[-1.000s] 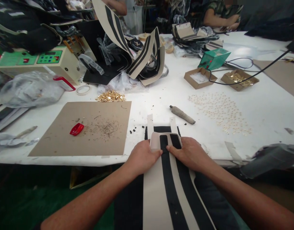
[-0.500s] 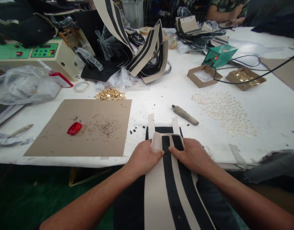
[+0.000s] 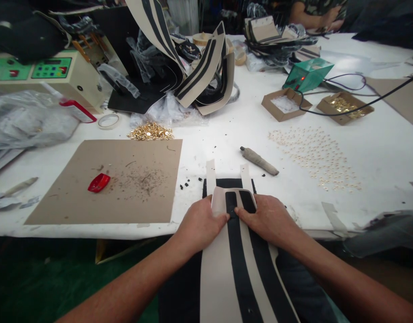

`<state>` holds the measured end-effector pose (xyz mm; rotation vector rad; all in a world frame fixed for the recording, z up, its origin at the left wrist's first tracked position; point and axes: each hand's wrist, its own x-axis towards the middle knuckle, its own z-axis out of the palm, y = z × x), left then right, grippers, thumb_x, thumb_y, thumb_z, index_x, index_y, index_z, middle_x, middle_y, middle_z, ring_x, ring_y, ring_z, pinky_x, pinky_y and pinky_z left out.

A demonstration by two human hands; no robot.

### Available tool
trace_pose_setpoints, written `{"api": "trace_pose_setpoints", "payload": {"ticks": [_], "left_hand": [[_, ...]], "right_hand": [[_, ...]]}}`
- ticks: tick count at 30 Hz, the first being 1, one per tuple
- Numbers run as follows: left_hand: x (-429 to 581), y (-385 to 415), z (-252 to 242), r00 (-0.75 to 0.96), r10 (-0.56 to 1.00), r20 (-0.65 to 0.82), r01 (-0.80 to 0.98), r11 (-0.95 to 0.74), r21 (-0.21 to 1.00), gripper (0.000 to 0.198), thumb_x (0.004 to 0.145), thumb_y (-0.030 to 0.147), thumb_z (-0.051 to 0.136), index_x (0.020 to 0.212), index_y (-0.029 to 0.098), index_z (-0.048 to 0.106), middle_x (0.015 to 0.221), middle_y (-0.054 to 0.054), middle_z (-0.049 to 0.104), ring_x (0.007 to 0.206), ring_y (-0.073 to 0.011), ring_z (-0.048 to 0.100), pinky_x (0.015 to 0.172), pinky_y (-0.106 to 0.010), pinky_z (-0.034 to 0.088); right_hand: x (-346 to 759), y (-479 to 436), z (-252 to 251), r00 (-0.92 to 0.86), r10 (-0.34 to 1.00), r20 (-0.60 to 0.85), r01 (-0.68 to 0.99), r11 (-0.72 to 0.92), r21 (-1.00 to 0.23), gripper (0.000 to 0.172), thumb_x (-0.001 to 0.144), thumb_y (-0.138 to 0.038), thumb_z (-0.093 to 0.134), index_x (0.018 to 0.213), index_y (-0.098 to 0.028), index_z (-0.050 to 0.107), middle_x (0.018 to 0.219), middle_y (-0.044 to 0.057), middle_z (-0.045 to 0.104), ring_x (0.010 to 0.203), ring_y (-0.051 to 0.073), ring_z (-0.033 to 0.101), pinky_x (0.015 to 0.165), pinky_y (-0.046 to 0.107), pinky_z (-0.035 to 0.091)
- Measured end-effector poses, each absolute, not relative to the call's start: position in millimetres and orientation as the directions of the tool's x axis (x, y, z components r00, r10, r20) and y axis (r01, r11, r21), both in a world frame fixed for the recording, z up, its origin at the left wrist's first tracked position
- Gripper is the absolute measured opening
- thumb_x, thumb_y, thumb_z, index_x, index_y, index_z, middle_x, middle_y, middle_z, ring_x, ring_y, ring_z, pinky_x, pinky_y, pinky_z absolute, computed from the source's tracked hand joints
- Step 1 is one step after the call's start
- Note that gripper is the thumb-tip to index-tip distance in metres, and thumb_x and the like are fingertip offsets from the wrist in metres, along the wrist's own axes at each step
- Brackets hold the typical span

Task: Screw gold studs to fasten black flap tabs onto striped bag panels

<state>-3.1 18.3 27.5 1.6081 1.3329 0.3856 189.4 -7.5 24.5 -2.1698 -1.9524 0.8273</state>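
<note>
Cardboard box [image 3: 345, 108], apparently gold studs [image 3: 341, 106] inside

Both forearms reach forward from the lower corners and converge near the middle. The left hand [image 3: 200, 223] lies palm down, fingers curled under, its thumb stretched right toward the other hand. The right hand [image 3: 266, 218] lies palm down too, knuckles up, thumb pointing left. The two thumb tips sit just beside each other, almost touching. Both wrists are straight and bare.
</note>
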Motion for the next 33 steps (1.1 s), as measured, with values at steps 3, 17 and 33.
{"api": "trace_pose_setpoints", "payload": {"ticks": [3,17,33], "left_hand": [[-4.8,14.8,26.7,0.303,0.905,-0.299,0.626,0.047,0.778,0.035,0.078,0.033,0.075,0.112,0.022,0.075,0.102,-0.013,0.079,0.096,-0.0365,0.071,0.084,-0.04,0.05],[-2.4,2.6,-2.2,0.486,0.847,0.215,0.664,-0.518,0.539,0.024,0.091,0.035,0.07,0.112,0.024,0.074,0.137,-0.01,0.069,0.136,-0.0347,0.056,0.12,-0.06,0.036],[-11.7,20.8,-42.7,0.424,0.811,0.403,0.616,-0.585,0.528,0.026,0.086,0.047,0.073,0.107,0.03,0.077,0.129,-0.005,0.073,0.126,-0.036,0.062,0.108,-0.064,0.05]], "right_hand": [[188.4,-6.7,25.0,0.03,0.945,-0.325,0.906,-0.163,-0.391,0.026,0.091,-0.043,0.063,0.095,-0.022,0.078,0.095,0.012,0.079,0.091,0.033,0.073,0.073,0.037,0.046],[186.4,-5.6,29.8,0.008,0.968,-0.252,0.856,-0.137,-0.498,0.02,0.086,-0.035,0.065,0.094,-0.024,0.079,0.092,0.009,0.08,0.088,0.029,0.074,0.07,0.032,0.043],[340.2,-27.0,-14.3,0.566,0.823,0.05,0.715,-0.46,-0.527,0.039,0.098,-0.03,0.05,0.131,-0.013,0.062,0.09,0.007,0.073,0.09,0.026,0.068,0.085,0.035,0.045]]}}
